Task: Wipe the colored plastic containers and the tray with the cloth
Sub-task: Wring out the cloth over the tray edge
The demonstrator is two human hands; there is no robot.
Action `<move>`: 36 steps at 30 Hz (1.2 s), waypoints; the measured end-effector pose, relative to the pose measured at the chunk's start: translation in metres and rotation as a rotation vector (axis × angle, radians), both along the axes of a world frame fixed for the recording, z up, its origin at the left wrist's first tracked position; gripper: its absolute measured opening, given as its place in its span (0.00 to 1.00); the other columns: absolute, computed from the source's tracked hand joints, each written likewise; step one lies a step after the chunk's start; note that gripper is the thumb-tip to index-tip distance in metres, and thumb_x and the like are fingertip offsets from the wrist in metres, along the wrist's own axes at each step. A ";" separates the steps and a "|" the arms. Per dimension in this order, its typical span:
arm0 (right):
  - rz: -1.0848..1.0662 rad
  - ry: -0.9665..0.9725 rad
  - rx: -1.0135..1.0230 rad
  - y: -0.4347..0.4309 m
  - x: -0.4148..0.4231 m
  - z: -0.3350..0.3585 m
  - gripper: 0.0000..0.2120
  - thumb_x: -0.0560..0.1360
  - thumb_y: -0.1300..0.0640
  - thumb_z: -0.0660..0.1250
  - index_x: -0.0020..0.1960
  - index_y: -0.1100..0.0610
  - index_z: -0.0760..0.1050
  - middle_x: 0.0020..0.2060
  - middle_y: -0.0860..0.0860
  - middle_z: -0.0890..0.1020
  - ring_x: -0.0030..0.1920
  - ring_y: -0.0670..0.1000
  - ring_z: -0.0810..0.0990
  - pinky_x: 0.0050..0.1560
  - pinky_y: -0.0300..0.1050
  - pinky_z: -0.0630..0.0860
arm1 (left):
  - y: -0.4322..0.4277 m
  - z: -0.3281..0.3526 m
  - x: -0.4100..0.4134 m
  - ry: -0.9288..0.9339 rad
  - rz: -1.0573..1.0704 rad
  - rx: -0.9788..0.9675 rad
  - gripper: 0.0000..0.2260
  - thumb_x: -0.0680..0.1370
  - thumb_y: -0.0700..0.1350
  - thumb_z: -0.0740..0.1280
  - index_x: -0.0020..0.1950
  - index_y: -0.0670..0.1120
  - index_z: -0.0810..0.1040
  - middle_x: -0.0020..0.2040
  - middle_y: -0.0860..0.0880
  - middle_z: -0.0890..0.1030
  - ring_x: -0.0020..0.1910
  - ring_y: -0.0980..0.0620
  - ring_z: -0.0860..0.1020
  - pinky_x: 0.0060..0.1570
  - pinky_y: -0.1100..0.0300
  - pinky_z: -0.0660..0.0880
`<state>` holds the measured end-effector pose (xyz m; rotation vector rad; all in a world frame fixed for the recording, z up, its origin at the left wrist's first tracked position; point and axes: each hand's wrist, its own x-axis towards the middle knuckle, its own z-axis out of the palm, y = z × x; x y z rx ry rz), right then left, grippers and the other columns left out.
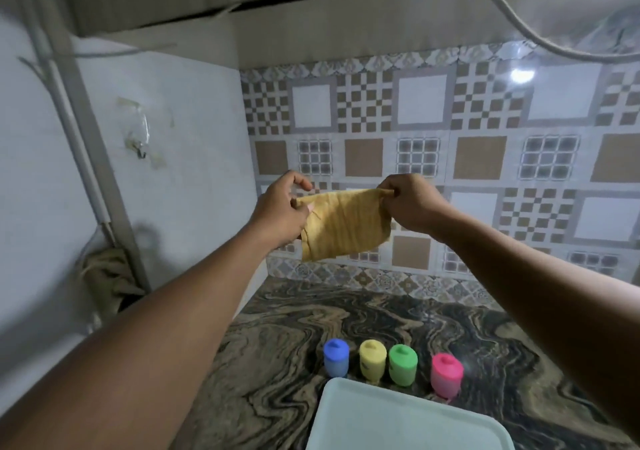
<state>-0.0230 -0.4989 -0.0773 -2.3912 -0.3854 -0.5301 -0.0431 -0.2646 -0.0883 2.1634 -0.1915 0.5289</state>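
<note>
While the person holds the yellow striped cloth spread in the air before the tiled wall, nothing on the counter is touched yet, so the wiping seems not to have begun. The left hand pinches the upper left corner of the cloth between thumb and fingers, and the right hand has its fingers curled round the upper right corner; the rest of the cloth hangs free.

Well below the hands, four small plastic containers with lids stand upright in a row: the blue container, the yellow container, the green container and, a little apart to the right, the pink container. Just in front of them lies the pale rectangular plastic tray.

The first risk is probably the grip. Each hand holds only a corner, so a pull could free one side, and the cloth would drop on the row.

The second risk is the containers themselves (they look light, and yellow and green stand nearly touching). If one is wiped without being lifted or steadied, it may tip and push its neighbour over.

The tray may also slide under a one-handed wipe; its near edge is out of view, so it cannot be told how close it lies to the counter's edge.
</note>
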 end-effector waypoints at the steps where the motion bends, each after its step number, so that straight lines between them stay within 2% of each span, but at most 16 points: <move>1: 0.025 -0.007 -0.003 0.008 0.003 0.002 0.11 0.80 0.64 0.60 0.51 0.54 0.79 0.43 0.50 0.81 0.39 0.46 0.77 0.34 0.37 0.72 | 0.006 0.002 -0.005 -0.029 0.041 0.041 0.10 0.80 0.41 0.68 0.50 0.57 0.73 0.46 0.44 0.81 0.36 0.45 0.80 0.35 0.51 0.80; 3: 0.063 -0.030 -0.010 0.026 0.008 0.005 0.12 0.80 0.65 0.58 0.54 0.55 0.79 0.47 0.52 0.81 0.41 0.48 0.78 0.34 0.37 0.72 | 0.017 0.006 -0.012 -0.069 0.104 0.097 0.12 0.80 0.38 0.66 0.49 0.57 0.73 0.47 0.48 0.80 0.37 0.44 0.82 0.33 0.47 0.82; 5: 0.102 -0.052 -0.010 0.044 0.011 0.005 0.16 0.80 0.66 0.57 0.62 0.52 0.76 0.49 0.50 0.79 0.42 0.49 0.79 0.35 0.38 0.75 | 0.030 0.007 -0.019 -0.082 0.141 0.125 0.14 0.80 0.35 0.64 0.48 0.56 0.74 0.49 0.51 0.78 0.38 0.46 0.81 0.31 0.48 0.82; 8: 0.217 -0.102 -0.020 0.074 0.011 0.002 0.20 0.80 0.66 0.55 0.64 0.45 0.69 0.43 0.47 0.76 0.39 0.50 0.78 0.32 0.44 0.78 | 0.052 0.007 -0.028 -0.110 0.212 0.169 0.14 0.79 0.32 0.62 0.48 0.52 0.78 0.49 0.52 0.78 0.35 0.57 0.76 0.29 0.61 0.76; 10: 0.282 -0.163 -0.070 0.097 0.010 0.000 0.17 0.80 0.64 0.55 0.61 0.44 0.69 0.46 0.50 0.78 0.42 0.54 0.79 0.38 0.52 0.82 | 0.070 0.009 -0.036 -0.136 0.245 0.202 0.15 0.79 0.32 0.61 0.48 0.49 0.81 0.47 0.53 0.80 0.33 0.61 0.74 0.31 0.73 0.70; 11: 0.296 -0.186 -0.095 0.107 0.010 -0.001 0.16 0.80 0.63 0.55 0.59 0.44 0.69 0.49 0.51 0.78 0.45 0.55 0.79 0.41 0.54 0.82 | 0.078 0.009 -0.040 -0.141 0.263 0.217 0.15 0.79 0.32 0.61 0.49 0.49 0.82 0.48 0.54 0.81 0.32 0.62 0.74 0.32 0.75 0.68; 13: 0.325 -0.213 -0.119 0.131 0.012 -0.003 0.15 0.81 0.62 0.55 0.59 0.45 0.70 0.53 0.51 0.76 0.48 0.55 0.77 0.42 0.51 0.79 | 0.097 0.011 -0.047 -0.149 0.322 0.264 0.14 0.78 0.33 0.62 0.52 0.49 0.83 0.52 0.54 0.81 0.32 0.61 0.73 0.34 0.73 0.66; 15: 0.347 -0.260 -0.152 0.154 0.014 -0.003 0.14 0.82 0.61 0.56 0.62 0.46 0.70 0.53 0.51 0.74 0.48 0.54 0.76 0.42 0.47 0.76 | 0.117 0.014 -0.052 -0.180 0.370 0.331 0.13 0.78 0.34 0.64 0.54 0.48 0.83 0.52 0.52 0.79 0.37 0.58 0.74 0.38 0.71 0.66; 18: 0.369 -0.358 -0.211 0.185 0.016 0.002 0.12 0.82 0.57 0.58 0.63 0.46 0.71 0.51 0.51 0.73 0.46 0.54 0.76 0.45 0.52 0.80 | 0.145 0.019 -0.055 -0.224 0.438 0.444 0.12 0.78 0.36 0.64 0.56 0.46 0.83 0.52 0.49 0.78 0.47 0.50 0.79 0.47 0.61 0.73; 20: 0.415 -0.424 -0.254 0.207 0.017 0.009 0.12 0.82 0.56 0.61 0.64 0.48 0.74 0.52 0.53 0.75 0.46 0.55 0.77 0.47 0.54 0.80 | 0.166 0.024 -0.056 -0.230 0.485 0.530 0.13 0.79 0.36 0.64 0.60 0.45 0.83 0.55 0.47 0.78 0.51 0.46 0.79 0.53 0.53 0.77; 22: 0.433 -0.487 -0.302 0.222 0.018 0.016 0.14 0.81 0.55 0.63 0.66 0.50 0.75 0.53 0.54 0.76 0.47 0.57 0.79 0.47 0.53 0.80 | 0.180 0.027 -0.057 -0.215 0.521 0.616 0.14 0.80 0.36 0.64 0.64 0.45 0.81 0.57 0.46 0.77 0.51 0.45 0.79 0.53 0.49 0.78; 25: 0.419 -0.547 -0.351 0.251 0.027 0.027 0.16 0.80 0.54 0.65 0.67 0.50 0.76 0.56 0.54 0.76 0.48 0.57 0.80 0.48 0.51 0.80 | 0.203 0.033 -0.053 -0.187 0.565 0.735 0.15 0.78 0.36 0.66 0.64 0.46 0.80 0.55 0.46 0.75 0.47 0.42 0.79 0.47 0.48 0.79; 28: 0.407 -0.580 -0.371 0.275 0.044 0.036 0.17 0.80 0.54 0.66 0.68 0.49 0.76 0.56 0.54 0.77 0.48 0.56 0.81 0.49 0.50 0.80 | 0.221 0.042 -0.043 -0.190 0.636 0.830 0.13 0.79 0.39 0.67 0.63 0.46 0.77 0.57 0.45 0.75 0.44 0.42 0.80 0.44 0.50 0.79; 31: 0.398 -0.601 -0.347 0.296 0.066 0.046 0.16 0.80 0.54 0.66 0.68 0.49 0.77 0.56 0.54 0.78 0.48 0.55 0.80 0.48 0.47 0.79 | 0.235 0.048 -0.023 -0.180 0.667 0.842 0.15 0.79 0.44 0.71 0.64 0.44 0.75 0.56 0.45 0.77 0.46 0.44 0.82 0.51 0.52 0.80; 36: 0.381 -0.617 -0.334 0.331 0.102 0.059 0.15 0.80 0.55 0.67 0.66 0.50 0.78 0.53 0.53 0.78 0.46 0.53 0.80 0.48 0.47 0.79 | 0.254 0.060 0.014 -0.134 0.793 0.934 0.15 0.82 0.48 0.67 0.66 0.43 0.73 0.60 0.46 0.75 0.49 0.45 0.83 0.53 0.53 0.79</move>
